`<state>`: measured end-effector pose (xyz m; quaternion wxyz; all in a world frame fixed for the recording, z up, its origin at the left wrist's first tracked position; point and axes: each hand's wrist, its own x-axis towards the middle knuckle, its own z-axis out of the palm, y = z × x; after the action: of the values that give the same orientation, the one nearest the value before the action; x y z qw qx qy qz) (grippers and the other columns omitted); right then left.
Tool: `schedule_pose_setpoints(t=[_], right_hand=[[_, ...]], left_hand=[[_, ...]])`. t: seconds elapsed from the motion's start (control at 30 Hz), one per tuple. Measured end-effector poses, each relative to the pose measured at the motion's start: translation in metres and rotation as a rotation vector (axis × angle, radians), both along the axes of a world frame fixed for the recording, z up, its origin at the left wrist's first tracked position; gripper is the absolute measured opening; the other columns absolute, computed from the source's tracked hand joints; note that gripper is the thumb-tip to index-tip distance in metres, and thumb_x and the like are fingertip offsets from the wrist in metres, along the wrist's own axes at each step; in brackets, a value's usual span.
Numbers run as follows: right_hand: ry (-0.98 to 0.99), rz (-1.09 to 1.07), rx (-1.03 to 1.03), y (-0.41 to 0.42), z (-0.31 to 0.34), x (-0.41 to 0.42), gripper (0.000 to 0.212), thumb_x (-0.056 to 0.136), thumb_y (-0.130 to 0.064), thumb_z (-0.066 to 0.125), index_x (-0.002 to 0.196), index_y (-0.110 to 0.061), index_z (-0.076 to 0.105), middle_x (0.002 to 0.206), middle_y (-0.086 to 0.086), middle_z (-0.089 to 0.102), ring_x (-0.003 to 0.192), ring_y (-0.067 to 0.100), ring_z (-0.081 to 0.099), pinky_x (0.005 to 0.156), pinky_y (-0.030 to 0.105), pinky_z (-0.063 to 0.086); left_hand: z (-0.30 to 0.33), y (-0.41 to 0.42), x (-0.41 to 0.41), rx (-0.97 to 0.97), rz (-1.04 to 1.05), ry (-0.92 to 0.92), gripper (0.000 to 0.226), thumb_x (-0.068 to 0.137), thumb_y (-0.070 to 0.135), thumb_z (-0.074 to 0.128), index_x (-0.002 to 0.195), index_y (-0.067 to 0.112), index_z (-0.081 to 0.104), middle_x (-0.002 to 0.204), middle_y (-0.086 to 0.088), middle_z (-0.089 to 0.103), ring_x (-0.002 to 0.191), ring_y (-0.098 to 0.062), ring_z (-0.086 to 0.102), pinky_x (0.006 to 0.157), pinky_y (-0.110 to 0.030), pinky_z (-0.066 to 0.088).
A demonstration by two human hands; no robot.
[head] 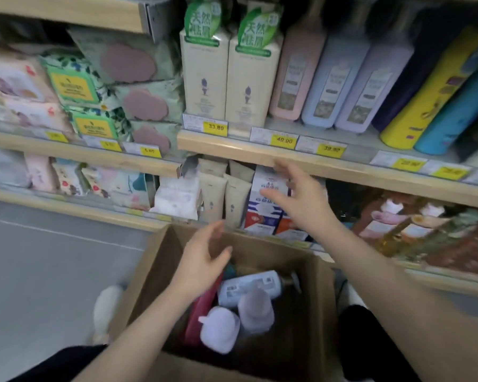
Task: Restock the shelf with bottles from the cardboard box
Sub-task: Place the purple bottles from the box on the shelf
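1. You face a shelf (232, 146) edged in pale, matt wood.
2. Below you, the cardboard box (160, 260) is plain brown with a dull finish.
3. Its bottles (250, 285) look like smooth plastic.
4. The price tags (215, 127) are yellow paper.

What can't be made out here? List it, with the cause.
Head view only:
- Cardboard box contents: the left hand and forearm cover part; the near side is dark.
- Red bottle: mostly behind the forearm.
- Lower shelf stock behind the right hand: covered.
- Right-hand price tags: blurred.
- Yellow bottle: top cut off.
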<state>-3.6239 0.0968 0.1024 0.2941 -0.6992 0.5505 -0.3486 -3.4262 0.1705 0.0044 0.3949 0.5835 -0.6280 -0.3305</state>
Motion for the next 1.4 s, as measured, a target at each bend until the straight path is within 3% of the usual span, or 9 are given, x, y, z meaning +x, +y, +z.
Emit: schedule_pose_setpoints(t=[0.23, 0.37, 0.57, 0.73, 0.93, 1.07, 1.17, 1.3, 1.4], right_hand=[[0.034, 0.030, 0.404, 0.109, -0.116, -0.009, 0.068, 0.072, -0.024, 0.079, 0.132, -0.019, 0.047, 0.131, -0.001, 0.054, 0.119, 0.009, 0.049, 0.099, 0.022, 0.039], [0.036, -0.045, 0.524, 0.139, -0.152, 0.004, 0.072, 0.072, -0.026, 0.077, 0.135, -0.022, 0.043, 0.134, 0.001, 0.051, 0.125, 0.017, 0.046, 0.096, 0.021, 0.036], [0.168, -0.117, 0.425, 0.142, -0.161, 0.006, 0.061, 0.078, -0.025, 0.069, 0.134, -0.020, 0.046, 0.131, 0.005, 0.058, 0.122, 0.021, 0.052, 0.097, 0.024, 0.039], [0.188, -0.157, 0.355, 0.135, -0.141, -0.016, 0.054, 0.070, -0.024, 0.076, 0.120, -0.018, 0.057, 0.112, 0.002, 0.067, 0.107, 0.020, 0.061, 0.088, 0.024, 0.046], [0.174, -0.168, 0.250, 0.115, -0.072, -0.036, 0.055, 0.057, -0.042, 0.079, 0.108, -0.031, 0.063, 0.096, -0.015, 0.068, 0.090, 0.006, 0.062, 0.078, 0.028, 0.053], [0.007, -0.146, 0.233, 0.103, -0.004, -0.049, 0.044, 0.061, -0.018, 0.082, 0.102, -0.021, 0.066, 0.093, -0.011, 0.068, 0.082, -0.001, 0.061, 0.066, 0.007, 0.047], [-0.119, -0.126, 0.183, 0.097, 0.038, -0.049, 0.041, 0.059, -0.013, 0.082, 0.095, -0.023, 0.066, 0.094, -0.001, 0.071, 0.080, 0.009, 0.064, 0.071, 0.023, 0.053], [-0.203, -0.103, 0.114, 0.092, 0.068, -0.042, 0.047, 0.066, -0.015, 0.079, 0.109, -0.025, 0.063, 0.101, -0.003, 0.070, 0.084, 0.005, 0.061, 0.077, 0.025, 0.051], [-0.229, -0.134, 0.101, 0.100, 0.062, -0.029, 0.086, 0.064, -0.029, 0.084, 0.135, -0.031, 0.036, 0.111, -0.019, 0.055, 0.097, -0.002, 0.055, 0.078, 0.014, 0.045]], left_hand=[[-0.059, 0.083, 0.001, 0.178, -0.145, -0.111, 0.050, 0.072, 0.049, 0.052, 0.112, 0.021, 0.062, 0.109, 0.009, 0.061, 0.101, 0.001, 0.057, 0.084, -0.002, 0.036], [-0.076, 0.094, 0.005, 0.212, -0.200, -0.180, 0.041, 0.076, 0.041, 0.050, 0.112, 0.024, 0.062, 0.110, 0.010, 0.061, 0.102, -0.008, 0.058, 0.083, -0.016, 0.044], [-0.075, 0.092, 0.005, 0.227, -0.202, -0.188, 0.046, 0.075, 0.046, 0.046, 0.114, 0.026, 0.061, 0.111, 0.013, 0.057, 0.099, -0.007, 0.057, 0.082, -0.020, 0.046], [-0.072, 0.082, 0.004, 0.214, -0.222, -0.220, 0.039, 0.076, 0.041, 0.056, 0.111, 0.026, 0.060, 0.110, 0.014, 0.058, 0.102, -0.008, 0.057, 0.084, -0.018, 0.044], [-0.044, 0.059, -0.022, 0.207, -0.285, -0.221, 0.074, 0.060, 0.060, 0.069, 0.124, 0.030, 0.051, 0.122, 0.014, 0.055, 0.111, -0.003, 0.051, 0.094, -0.028, 0.045], [-0.012, 0.050, -0.053, 0.283, -0.387, -0.060, 0.088, 0.053, 0.050, 0.083, 0.129, 0.043, 0.040, 0.127, 0.022, 0.052, 0.118, 0.001, 0.049, 0.096, -0.024, 0.044], [0.011, 0.046, -0.071, 0.272, -0.355, 0.032, 0.087, 0.050, 0.041, 0.088, 0.121, 0.046, 0.037, 0.118, 0.025, 0.055, 0.114, 0.004, 0.052, 0.084, -0.012, 0.044], [0.044, 0.043, -0.082, 0.148, -0.217, 0.046, 0.074, 0.053, 0.035, 0.089, 0.112, 0.037, 0.045, 0.103, 0.025, 0.057, 0.098, 0.007, 0.055, 0.067, -0.003, 0.043], [0.065, 0.043, -0.086, 0.096, -0.104, 0.023, 0.078, 0.048, 0.050, 0.085, 0.113, 0.030, 0.048, 0.102, 0.018, 0.061, 0.094, -0.002, 0.060, 0.067, -0.011, 0.044]])
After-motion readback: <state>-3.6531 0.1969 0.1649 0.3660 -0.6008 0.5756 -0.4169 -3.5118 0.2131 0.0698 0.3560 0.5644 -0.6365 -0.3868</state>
